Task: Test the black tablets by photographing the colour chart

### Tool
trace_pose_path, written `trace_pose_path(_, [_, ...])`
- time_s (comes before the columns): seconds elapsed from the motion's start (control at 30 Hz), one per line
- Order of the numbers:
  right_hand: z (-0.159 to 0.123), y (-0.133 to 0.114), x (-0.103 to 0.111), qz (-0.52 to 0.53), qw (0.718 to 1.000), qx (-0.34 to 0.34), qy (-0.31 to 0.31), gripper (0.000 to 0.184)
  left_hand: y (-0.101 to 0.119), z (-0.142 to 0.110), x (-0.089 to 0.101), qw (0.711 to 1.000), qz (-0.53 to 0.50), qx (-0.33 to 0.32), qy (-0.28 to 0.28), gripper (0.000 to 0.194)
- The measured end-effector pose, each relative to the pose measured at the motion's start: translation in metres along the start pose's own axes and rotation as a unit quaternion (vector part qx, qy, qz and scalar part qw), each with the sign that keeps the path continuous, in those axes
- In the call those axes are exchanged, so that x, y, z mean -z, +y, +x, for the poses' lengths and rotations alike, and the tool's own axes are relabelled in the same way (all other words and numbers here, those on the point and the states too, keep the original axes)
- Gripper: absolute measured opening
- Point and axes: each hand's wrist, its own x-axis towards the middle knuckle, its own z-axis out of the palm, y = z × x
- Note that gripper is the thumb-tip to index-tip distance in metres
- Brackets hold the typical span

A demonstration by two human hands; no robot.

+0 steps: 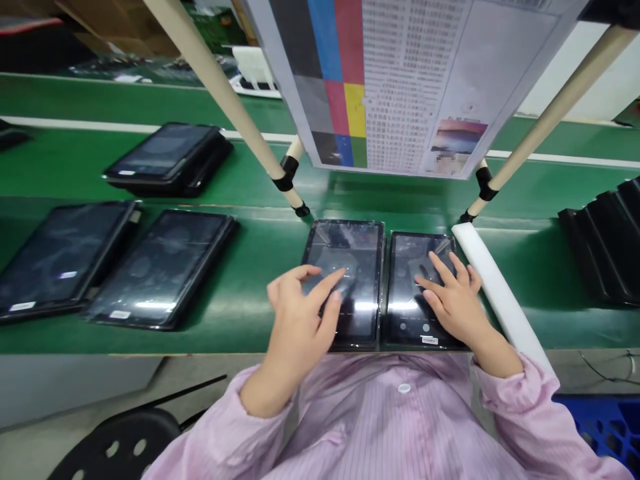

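Observation:
Two dark flat touchscreen panels lie side by side on the green bench, close to my body. My left hand [305, 310] is over the left panel [363, 267], index finger stretched toward its screen and the other fingers partly bent. Spread fingers of my right hand [453, 293] reach over the right panel [405, 300], which has round marks and a small white label near its lower edge. Whether the fingertips touch the glass I cannot tell. Neither hand holds anything.
More panels [165, 267] lie to the left, with a stack [167, 157] behind them. A white foam strip [500, 293] runs along the right panel. Black trays or cases [610, 247] stand far right. A printed sheet [400, 87] hangs ahead between beige poles [225, 93]. A black stool [125, 443] stands lower left.

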Motion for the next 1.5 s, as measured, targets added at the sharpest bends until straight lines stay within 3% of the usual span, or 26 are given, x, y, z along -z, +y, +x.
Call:
trace_pose_path(0.13, [-0.003,0.003,0.0,0.027,0.998,-0.011,0.063,0.047,-0.014,0.012,-0.001,0.992,0.117,0.023,-0.026,0.035])
trace_pose_path(0.23, [-0.011,0.009,0.004,0.053,0.992,-0.028,0.112,0.048,-0.014,0.016,-0.005,0.986,0.151,0.041,-0.059,0.036])
trace_pose_path(0.33, [-0.023,0.014,0.004,0.046,0.99,-0.055,0.122,0.047,-0.014,0.016,-0.008,0.979,0.17,0.042,-0.102,0.038])
trace_pose_path(0.53, [-0.04,0.024,-0.005,0.007,0.987,-0.083,0.138,0.046,-0.014,0.01,0.001,0.99,0.133,0.009,-0.047,0.04])
trace_pose_path(0.8, [-0.041,0.024,-0.011,0.01,0.98,-0.062,0.188,0.043,-0.006,0.008,-0.001,0.993,0.099,-0.012,-0.067,0.037])
trace_pose_path(0.93, [-0.039,0.019,-0.013,0.013,0.985,-0.071,0.159,0.043,-0.001,0.009,-0.004,0.993,0.092,-0.007,-0.076,0.036])
trace_pose_path(1.0, [-0.04,0.02,-0.013,0.036,0.979,-0.095,0.176,0.045,0.002,0.009,-0.006,0.992,0.091,-0.01,-0.082,0.035])
trace_pose_path(1.1, [-0.044,0.028,-0.013,0.104,0.958,-0.171,0.204,0.051,0.008,0.011,-0.011,0.99,0.095,-0.016,-0.104,0.034])
trace_pose_path(1.2, [-0.047,0.038,-0.014,0.22,0.924,-0.285,0.127,0.068,0.007,0.013,-0.013,0.984,0.1,-0.014,-0.147,0.035])
trace_pose_path(1.3, [-0.044,0.045,-0.013,0.35,0.864,-0.358,0.06,0.082,-0.015,0.016,-0.011,0.987,0.065,0.018,-0.146,0.041])
trace_pose_path(1.4, [-0.035,0.048,-0.011,0.422,0.816,-0.391,0.057,0.085,-0.053,0.015,-0.012,0.988,-0.039,0.106,-0.104,0.058])
trace_pose_path(1.5, [-0.023,0.049,-0.011,0.455,0.789,-0.409,0.058,0.081,-0.083,0.01,-0.022,0.936,-0.236,0.242,-0.103,0.073])
